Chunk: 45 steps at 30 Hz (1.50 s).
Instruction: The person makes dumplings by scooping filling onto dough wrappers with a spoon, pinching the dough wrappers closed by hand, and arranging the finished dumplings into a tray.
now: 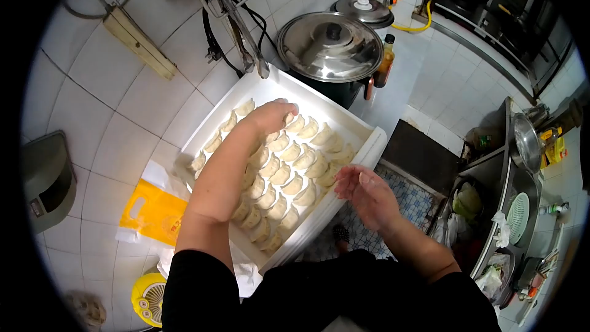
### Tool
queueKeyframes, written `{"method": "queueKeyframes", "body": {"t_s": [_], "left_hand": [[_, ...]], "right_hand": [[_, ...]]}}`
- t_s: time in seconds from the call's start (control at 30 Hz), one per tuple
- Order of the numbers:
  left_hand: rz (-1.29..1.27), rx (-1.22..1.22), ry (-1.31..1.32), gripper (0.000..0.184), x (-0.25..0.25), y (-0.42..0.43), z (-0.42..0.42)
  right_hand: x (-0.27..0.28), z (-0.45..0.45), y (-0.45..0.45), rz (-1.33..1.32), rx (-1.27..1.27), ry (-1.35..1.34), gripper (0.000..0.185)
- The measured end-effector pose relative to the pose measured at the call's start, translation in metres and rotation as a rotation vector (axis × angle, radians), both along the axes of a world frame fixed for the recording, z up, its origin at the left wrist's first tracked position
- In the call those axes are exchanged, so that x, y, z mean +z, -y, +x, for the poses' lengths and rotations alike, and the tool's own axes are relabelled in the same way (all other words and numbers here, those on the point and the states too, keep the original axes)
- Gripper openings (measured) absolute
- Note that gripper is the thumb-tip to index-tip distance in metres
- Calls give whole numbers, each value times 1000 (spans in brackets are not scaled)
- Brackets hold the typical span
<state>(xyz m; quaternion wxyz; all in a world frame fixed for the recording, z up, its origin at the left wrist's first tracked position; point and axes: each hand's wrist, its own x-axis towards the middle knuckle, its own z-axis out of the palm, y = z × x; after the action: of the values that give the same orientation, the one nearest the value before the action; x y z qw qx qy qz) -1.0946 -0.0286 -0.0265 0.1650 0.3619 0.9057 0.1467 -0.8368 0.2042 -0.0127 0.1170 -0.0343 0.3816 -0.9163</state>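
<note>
A white rectangular tray (369, 147) holds several rows of pale crescent dumplings (280, 174). My left hand (275, 117) reaches over the upper part of the tray, its fingers bent together at a dumpling in the upper row; the fingertips partly cover what is there. Beyond the tray's right edge, my right hand (364, 189) hovers with its palm turned up and fingers apart, holding nothing. My left forearm hides some dumplings on the left side.
Behind the tray stands a large lidded pot (330, 46), with a sauce bottle (385, 61) beside it. An orange bag (152, 212) and yellow fan (149, 298) are at left. At right are a sink counter (524, 209) and green basket (518, 218).
</note>
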Motion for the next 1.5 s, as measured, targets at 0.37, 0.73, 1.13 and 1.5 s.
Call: {"method": "queueKeyframes", "body": {"t_s": [0.37, 0.73, 1.13, 1.5], "left_hand": [[47, 58, -358, 42, 65, 6, 60], [-120, -506, -549, 23, 134, -79, 367], [-127, -1160, -289, 40, 48, -150, 608], [-48, -1335, 19, 38, -2, -215, 786]], "right_hand": [[16, 50, 3, 38, -129, 5, 38], [-18, 223, -11, 715, -605, 36, 29], [-91, 581, -10, 1316, -1200, 527, 33], [-177, 931, -29, 1103, -1618, 1400, 41]]}}
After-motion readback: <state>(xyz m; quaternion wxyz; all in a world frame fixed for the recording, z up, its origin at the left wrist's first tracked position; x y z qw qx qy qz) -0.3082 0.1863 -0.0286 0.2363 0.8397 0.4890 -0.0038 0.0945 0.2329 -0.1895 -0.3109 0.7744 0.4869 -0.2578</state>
